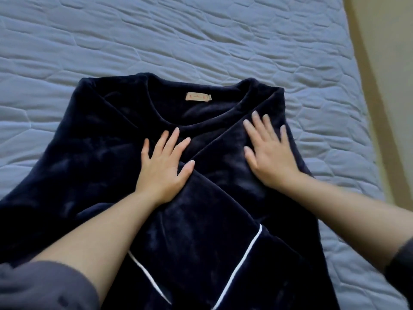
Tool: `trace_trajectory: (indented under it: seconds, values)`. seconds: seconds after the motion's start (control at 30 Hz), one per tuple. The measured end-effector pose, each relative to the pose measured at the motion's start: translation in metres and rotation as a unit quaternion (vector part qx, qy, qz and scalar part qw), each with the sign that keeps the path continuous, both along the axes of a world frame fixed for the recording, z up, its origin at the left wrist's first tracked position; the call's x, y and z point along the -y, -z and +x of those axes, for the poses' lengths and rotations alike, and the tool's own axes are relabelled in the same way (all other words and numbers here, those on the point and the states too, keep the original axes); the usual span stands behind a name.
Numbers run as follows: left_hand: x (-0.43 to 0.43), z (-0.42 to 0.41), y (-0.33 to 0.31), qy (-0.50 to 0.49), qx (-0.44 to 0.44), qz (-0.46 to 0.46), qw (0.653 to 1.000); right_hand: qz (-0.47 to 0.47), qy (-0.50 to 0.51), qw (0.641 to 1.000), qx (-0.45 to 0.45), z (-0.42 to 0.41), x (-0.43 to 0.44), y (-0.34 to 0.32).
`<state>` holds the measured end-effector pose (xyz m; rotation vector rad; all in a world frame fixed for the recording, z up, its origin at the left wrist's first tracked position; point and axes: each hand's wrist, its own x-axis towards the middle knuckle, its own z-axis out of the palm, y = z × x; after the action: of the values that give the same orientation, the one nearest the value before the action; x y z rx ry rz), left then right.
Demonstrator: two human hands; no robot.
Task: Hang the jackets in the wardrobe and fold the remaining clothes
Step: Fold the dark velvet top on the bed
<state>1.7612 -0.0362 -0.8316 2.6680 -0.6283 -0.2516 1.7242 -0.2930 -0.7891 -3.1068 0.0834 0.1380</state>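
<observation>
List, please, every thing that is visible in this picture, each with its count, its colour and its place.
fleece top: one, dark navy, lying flat on the bed, front up, sleeves folded across it
neck label: one, beige, inside the back of the neckline
white piping: two lines, white, on the folded sleeves near the lower edge
quilted bedcover: one, pale blue-grey, under the top
beige strip: one, beige, along the right edge beside the bed
grey sleeves: two, grey, at the lower corners
left hand: one, flat on the top below the neckline, fingers spread
right hand: one, flat on the right folded sleeve, fingers spread
</observation>
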Motion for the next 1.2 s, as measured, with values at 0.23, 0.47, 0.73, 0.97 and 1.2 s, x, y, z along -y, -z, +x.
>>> trace_trajectory:
  seconds: [0.23,0.47,0.73,0.97,1.2]
  values:
    - [-0.004,-0.02,-0.024,-0.014,0.01,0.054,0.998,0.008,0.148,0.987,-0.058,-0.041,-0.012,0.007]
    - [-0.073,-0.064,-0.061,-0.017,0.076,0.122,0.989,0.157,0.002,0.986,0.055,-0.117,-0.126,-0.045]
    - [-0.176,-0.115,-0.051,-0.112,-0.019,0.259,0.959,0.014,0.01,0.996,-0.092,-0.226,-0.106,-0.007]
    - [-0.215,-0.27,-0.1,-0.208,-0.156,0.238,0.936,0.004,0.151,0.965,-0.212,-0.324,-0.092,-0.04]
    - [-0.267,-0.326,-0.121,-0.437,-0.294,0.023,0.85,0.208,0.461,0.848,-0.157,-0.387,-0.094,-0.077]
